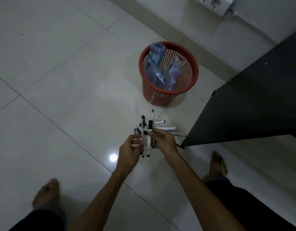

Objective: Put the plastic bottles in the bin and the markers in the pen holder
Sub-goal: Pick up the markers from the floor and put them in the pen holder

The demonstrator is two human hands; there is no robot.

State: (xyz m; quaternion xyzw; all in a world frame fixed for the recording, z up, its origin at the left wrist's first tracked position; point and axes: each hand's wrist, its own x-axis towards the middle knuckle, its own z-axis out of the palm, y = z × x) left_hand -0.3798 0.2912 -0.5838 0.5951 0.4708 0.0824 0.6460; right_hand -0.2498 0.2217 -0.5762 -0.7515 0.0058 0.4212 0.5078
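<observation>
— Two hands, both ours, meet over the floor (60, 80). What has the left (129, 150) got?

— We curl its fingers round a marker (142, 130) with a black cap, held upright. How many more it grips, we cannot tell; other dark tips (136, 130) show just beside the fingers.

— And the right (162, 140)?

— We pinch a white marker (149, 139), black cap up, between thumb and fingers, and a thinner pen (152, 120) stands up behind it in the same grip. The two bundles are nearly touching.

— Any markers still down?

— Several lie on the tiles (165, 125) just beyond our hands, white barrels pointing right, near the corner of the dark cabinet (252, 100).

— The bottles?

— We see them inside the red mesh bin (193, 80), clear plastic (156, 54), one sticking up past the rim. The bin stands on the floor beyond the markers, beside the cabinet.

— Our feet?

— Bare, one on either side (45, 192).
</observation>
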